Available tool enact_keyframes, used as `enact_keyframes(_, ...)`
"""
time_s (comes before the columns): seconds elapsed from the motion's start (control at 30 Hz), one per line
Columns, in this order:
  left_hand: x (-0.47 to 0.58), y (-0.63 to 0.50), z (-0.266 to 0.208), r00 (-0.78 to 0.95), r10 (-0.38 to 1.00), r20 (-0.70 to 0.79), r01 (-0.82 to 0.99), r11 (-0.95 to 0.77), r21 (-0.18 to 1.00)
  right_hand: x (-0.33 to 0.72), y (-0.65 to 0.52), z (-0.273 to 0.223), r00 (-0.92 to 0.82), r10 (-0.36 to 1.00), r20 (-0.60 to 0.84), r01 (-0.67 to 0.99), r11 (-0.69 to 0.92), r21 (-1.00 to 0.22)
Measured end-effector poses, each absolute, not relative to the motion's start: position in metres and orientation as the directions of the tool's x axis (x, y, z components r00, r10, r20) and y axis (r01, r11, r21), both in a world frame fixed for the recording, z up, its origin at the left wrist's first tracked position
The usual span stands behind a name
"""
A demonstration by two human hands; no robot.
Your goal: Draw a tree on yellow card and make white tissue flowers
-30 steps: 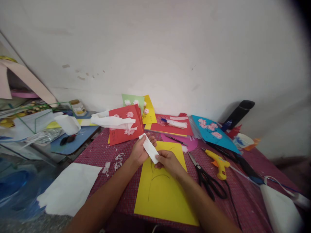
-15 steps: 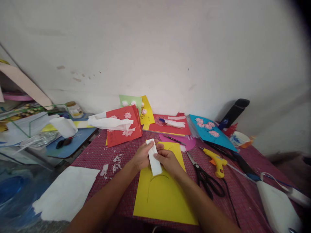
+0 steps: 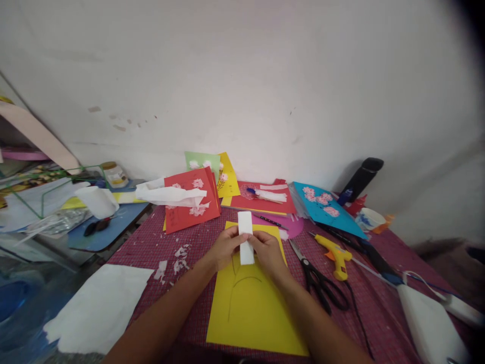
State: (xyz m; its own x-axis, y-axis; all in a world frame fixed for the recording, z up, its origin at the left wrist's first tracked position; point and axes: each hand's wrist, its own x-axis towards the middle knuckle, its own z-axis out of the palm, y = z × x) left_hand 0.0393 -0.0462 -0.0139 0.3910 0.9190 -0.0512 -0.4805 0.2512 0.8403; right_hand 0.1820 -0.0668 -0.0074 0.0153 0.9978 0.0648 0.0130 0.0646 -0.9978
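Between my two hands is a folded white paper strip (image 3: 246,251), held upright lengthwise. My left hand (image 3: 226,246) pinches its left edge, thumb in front. From the other side my right hand (image 3: 268,249) grips it too, and the two thumbs meet near its middle. Fingers behind the strip are hidden. Beneath the hands lies a yellow paper sheet (image 3: 250,313) with thin curved pencil lines drawn on it. To the right of that sheet rest black-handled scissors (image 3: 320,283), blades pointing away from me.
A yellow glue gun (image 3: 337,254) with a cord lies right of the scissors. Red cards (image 3: 185,212) with pink paper flowers and a blue card (image 3: 326,207) stand at the back. A white paper sheet (image 3: 102,306) hangs over the left table edge. White scraps (image 3: 181,258) lie nearby.
The white strip has turned from a slant to nearly straight up. My left hand has shifted from lying open beneath it to pinching its left edge, level with my right hand.
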Motion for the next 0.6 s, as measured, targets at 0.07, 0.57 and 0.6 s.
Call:
enact_keyframes(0.07, 0.0397, -0.044, -0.0187, 0.377, 0.925, -0.035, -0.461, 0.221, 0.859, 0.1828, -0.0661, -0.0074, 0.05, 0.996, 0.074, 0.019, 0.073, -0.997)
enact_keyframes(0.57, 0.0322, -0.0386, -0.0216, 0.333, 0.933, -0.138, -0.278, 0.237, 0.931, 0.1882, -0.0627, -0.0129, -0.04, 0.992, -0.124, -0.191, -0.129, -0.973)
enact_keyframes(0.6, 0.0318, -0.0389, -0.0204, 0.339, 0.929, -0.152, -0.266, 0.249, 0.931, 0.1891, -0.0623, -0.0124, -0.033, 0.991, -0.128, -0.188, -0.132, -0.973)
